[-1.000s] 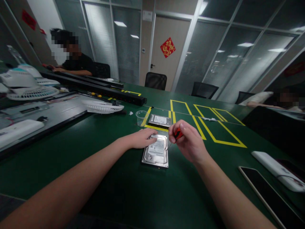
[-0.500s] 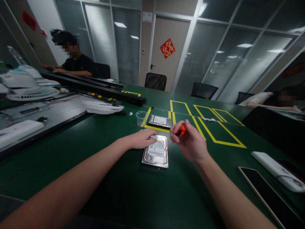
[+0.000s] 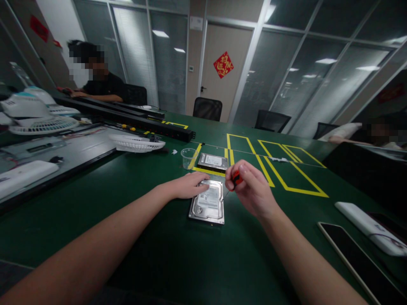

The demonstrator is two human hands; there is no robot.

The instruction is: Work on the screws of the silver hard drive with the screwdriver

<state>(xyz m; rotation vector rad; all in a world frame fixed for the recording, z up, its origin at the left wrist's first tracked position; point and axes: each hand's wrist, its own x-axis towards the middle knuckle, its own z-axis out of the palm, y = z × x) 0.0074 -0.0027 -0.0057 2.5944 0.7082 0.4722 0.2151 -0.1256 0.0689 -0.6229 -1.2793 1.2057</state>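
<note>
A silver hard drive lies label side up on the green table. My left hand holds it at its far left corner, with the thumb on the top face and the fingers along the far edge. Closed around the red and black handle of a screwdriver is my right hand. The thin shaft slants down to the drive's right edge; the exact spot its tip touches is too small to tell. Beyond the drive, a second hard drive lies inside a yellow taped outline, beside a clear plastic cup.
To the left are a large metal panel, a white fan grille and long black bars. On the right lie a phone and a white power strip-like block. Two other people sit at the table's far left and far right.
My right hand has turned the screwdriver handle, its fingers and thumb curling further round and shifting slightly left. My left hand and the hard drive have stayed in place.
</note>
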